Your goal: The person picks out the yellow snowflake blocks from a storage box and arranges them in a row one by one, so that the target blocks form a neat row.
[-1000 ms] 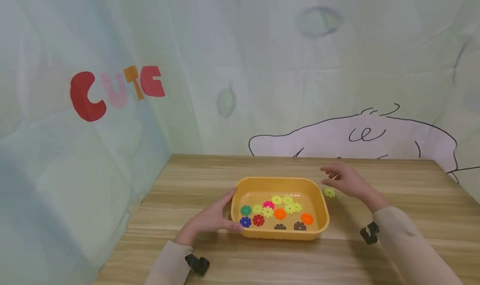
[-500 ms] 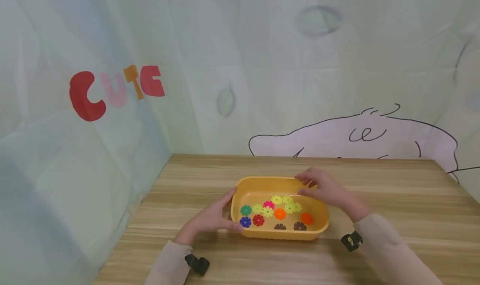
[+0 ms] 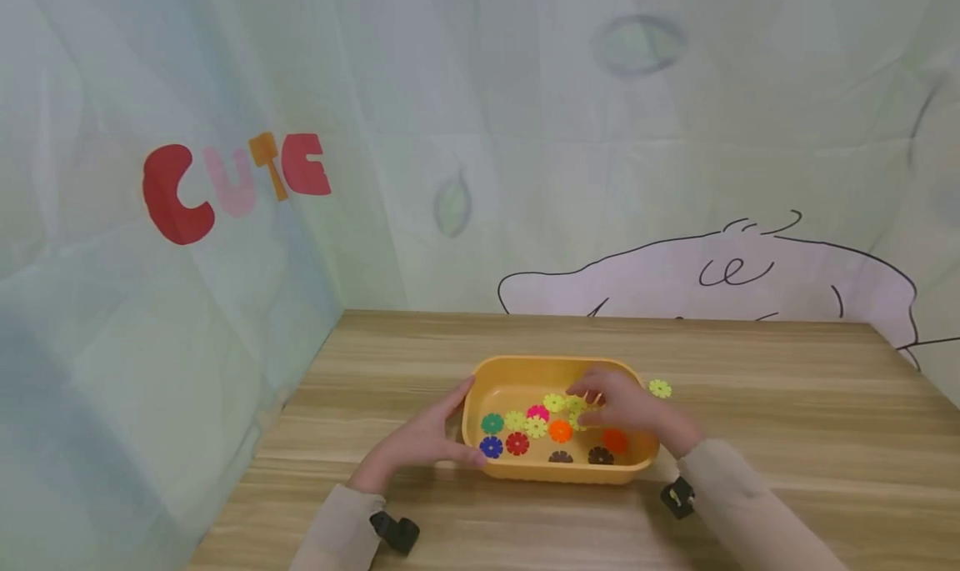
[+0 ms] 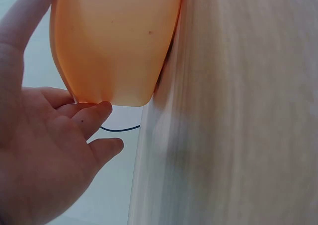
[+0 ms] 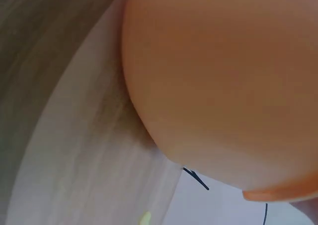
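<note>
A yellow-orange plastic tub [image 3: 517, 471] stands on the wooden table, with flat interlocking snowflake discs on its floor. My left hand [image 3: 420, 433] holds its left end, thumb at the front rim and fingers at the far side; in the left wrist view the fingers curl against the tub wall [image 4: 119, 46]. My right hand [image 3: 622, 400] reaches over the right rim into the tub, thumb and fingers apart above the yellow discs [image 3: 576, 405]. Its fingertips partly cover those discs. In the right wrist view the tub's outside wall [image 5: 223, 86] hides most of the hand.
One yellow disc [image 3: 660, 388] lies on the table [image 3: 787, 438] just right of the tub. Green [image 3: 492, 423], blue [image 3: 491, 447], red [image 3: 517, 443] and orange [image 3: 560, 431] discs lie in the tub. Fabric walls [image 3: 420, 96] rise behind and to the left.
My right hand has moved left from above the lone yellow disc, across the tub's right rim and down into the tub. My left hand and the tub have stayed put.
</note>
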A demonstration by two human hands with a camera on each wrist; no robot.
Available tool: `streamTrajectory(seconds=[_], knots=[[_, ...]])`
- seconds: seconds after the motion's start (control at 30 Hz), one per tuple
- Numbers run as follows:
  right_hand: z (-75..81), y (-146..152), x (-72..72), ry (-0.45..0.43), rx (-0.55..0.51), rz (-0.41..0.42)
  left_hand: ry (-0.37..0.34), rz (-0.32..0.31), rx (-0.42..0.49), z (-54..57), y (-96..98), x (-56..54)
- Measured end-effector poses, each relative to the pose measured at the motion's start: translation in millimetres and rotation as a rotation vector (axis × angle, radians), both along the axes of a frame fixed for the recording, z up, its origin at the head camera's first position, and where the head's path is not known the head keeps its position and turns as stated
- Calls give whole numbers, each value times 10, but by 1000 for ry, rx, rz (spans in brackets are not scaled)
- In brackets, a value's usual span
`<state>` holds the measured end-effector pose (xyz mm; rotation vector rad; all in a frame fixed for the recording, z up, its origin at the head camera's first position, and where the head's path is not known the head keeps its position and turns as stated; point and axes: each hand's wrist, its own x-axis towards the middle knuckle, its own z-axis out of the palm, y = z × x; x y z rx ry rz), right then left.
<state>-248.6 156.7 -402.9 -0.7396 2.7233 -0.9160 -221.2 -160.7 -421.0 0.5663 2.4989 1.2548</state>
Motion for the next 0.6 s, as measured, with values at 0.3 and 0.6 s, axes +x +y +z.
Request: streamTrajectory(seconds=[0.3,0.6], knots=[[-39,-43,-24,-59,41,0,-1,5,-4,5,2,7],[-64,-80,-52,-79,107,-16,-10,6,5,11,9,7]])
